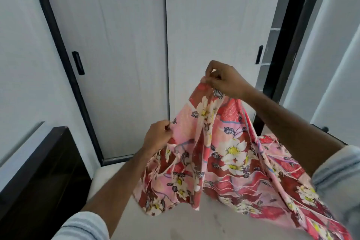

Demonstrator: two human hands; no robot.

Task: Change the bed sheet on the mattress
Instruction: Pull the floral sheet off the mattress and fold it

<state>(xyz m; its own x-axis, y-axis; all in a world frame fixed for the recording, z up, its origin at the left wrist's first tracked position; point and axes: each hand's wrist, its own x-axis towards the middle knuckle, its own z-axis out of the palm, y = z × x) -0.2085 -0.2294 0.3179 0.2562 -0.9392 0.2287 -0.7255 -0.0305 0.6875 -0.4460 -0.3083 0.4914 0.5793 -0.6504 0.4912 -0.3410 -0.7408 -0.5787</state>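
Two sliding wardrobe doors [120, 54] fill the background, pale grey with a black frame and small black pull handles; a dark opening with shelves shows at the right. Below them is the bare mattress [175, 220], off-white, no fitted cover visible on the part in view. Dark headboard or bed frame [39, 171] runs along the left edge, beside the mattress.

Next down in size: the floral sheet [224, 152], pink and red with white flowers. Part lifted in the air, part trailing onto the mattress toward the lower right. Bunched and folded, not spread out. Its far extent is out of frame, can't tell how much is already laid.

Right hand [224, 79] is raised highest, fingers and thumb curled in a pinch on the sheet's top edge. Left hand [158, 135] is lower and to the left, fingers closed round another bit of the edge. Both forearms are extended, and pale striped sleeves are pushed up.

Progress, judged: the old sheet looks gone from the visible mattress and the new one is only being opened, so roughly early-to-middle. Left to do: find the corners, shake it flat, spread it over the mattress, tuck the edges. Nothing is tucked yet as far as shown.
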